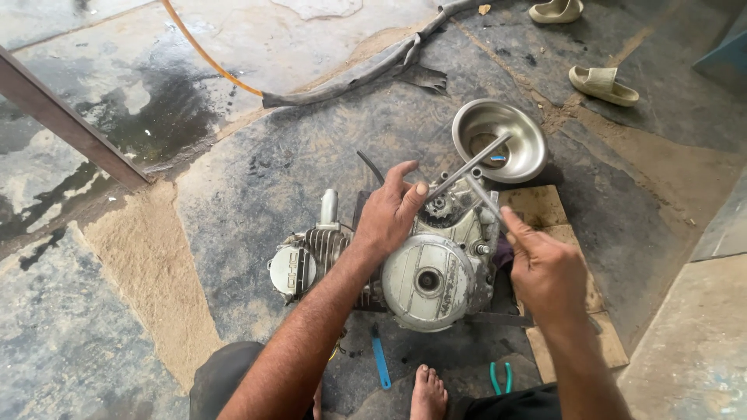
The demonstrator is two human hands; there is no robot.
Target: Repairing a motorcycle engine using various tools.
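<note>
Motorcycle engine sits on a stained stone floor, steel bowl behind it. Left hand grips the casing; right hand holds a T-handle wrench.

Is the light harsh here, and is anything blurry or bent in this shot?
Head view: soft, even daylight with faint shadows; mild glare inside the steel bowl; the engine and both hands, left hand and right hand, look sharp; edges bow slightly.
</note>
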